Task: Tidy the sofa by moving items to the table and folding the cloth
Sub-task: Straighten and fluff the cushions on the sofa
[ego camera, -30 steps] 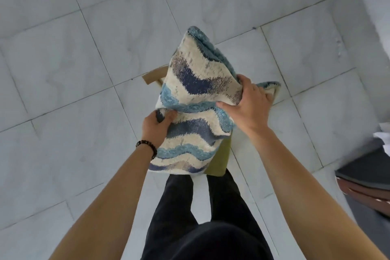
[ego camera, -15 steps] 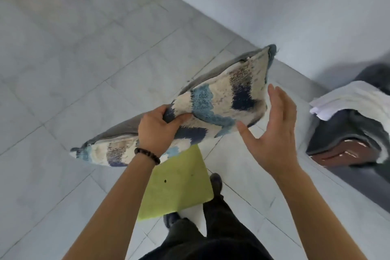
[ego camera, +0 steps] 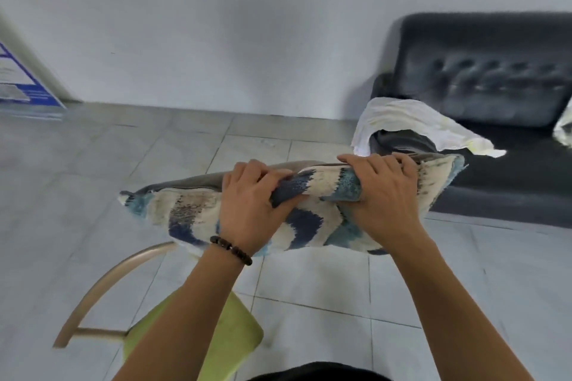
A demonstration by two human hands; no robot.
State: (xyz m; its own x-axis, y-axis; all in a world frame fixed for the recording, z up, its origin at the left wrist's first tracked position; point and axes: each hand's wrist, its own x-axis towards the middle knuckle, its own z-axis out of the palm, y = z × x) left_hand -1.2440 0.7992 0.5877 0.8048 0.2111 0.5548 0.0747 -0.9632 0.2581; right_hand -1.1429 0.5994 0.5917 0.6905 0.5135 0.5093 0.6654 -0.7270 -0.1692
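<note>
Chair (ego camera: 235, 337): standing lower left | cushion (ego camera: 192, 213): hanging in mid-air above the floor, long axis running left-right, right corner pointing toward sofa (ego camera: 495, 86) | left hand (ego camera: 247, 213): gripping its top edge | right hand (ego camera: 380, 195): gripping alongside | white cloth (ego camera: 408, 124): draping over the sofa arm

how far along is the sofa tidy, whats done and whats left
Done: nothing visibly finished, and no table is in view. In hand: the left hand and right hand both grip the patterned cushion, held in the air beside the sofa. Left: the white cloth lies unfolded over the sofa's arm, and another pale item sits at the seat's right edge.
</note>
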